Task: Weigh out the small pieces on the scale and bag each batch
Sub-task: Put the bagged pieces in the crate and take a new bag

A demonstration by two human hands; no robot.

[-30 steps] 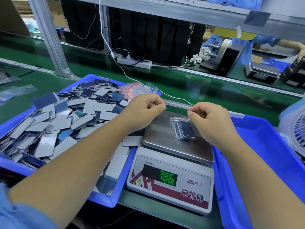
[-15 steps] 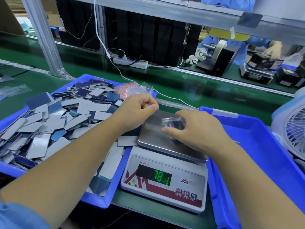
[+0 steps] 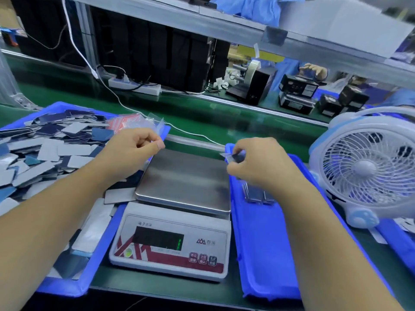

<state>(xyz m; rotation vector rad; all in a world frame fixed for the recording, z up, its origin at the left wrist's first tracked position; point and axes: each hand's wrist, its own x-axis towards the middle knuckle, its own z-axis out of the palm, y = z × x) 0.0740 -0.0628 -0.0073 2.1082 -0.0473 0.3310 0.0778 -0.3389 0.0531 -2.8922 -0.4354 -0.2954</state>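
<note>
With my right hand (image 3: 258,162) pinching a filled bag (image 3: 235,157) at three o'clock of the bare scale (image 3: 184,176), left hand (image 3: 134,149) curled (apparently empty), I judge bagging done; next, drop it into the right tray (image 3: 265,254).

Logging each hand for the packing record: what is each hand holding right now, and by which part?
The right hand pinches a small filled bag by its top edge, over the right tray. The left hand is curled; whether it holds anything cannot be told.
</note>
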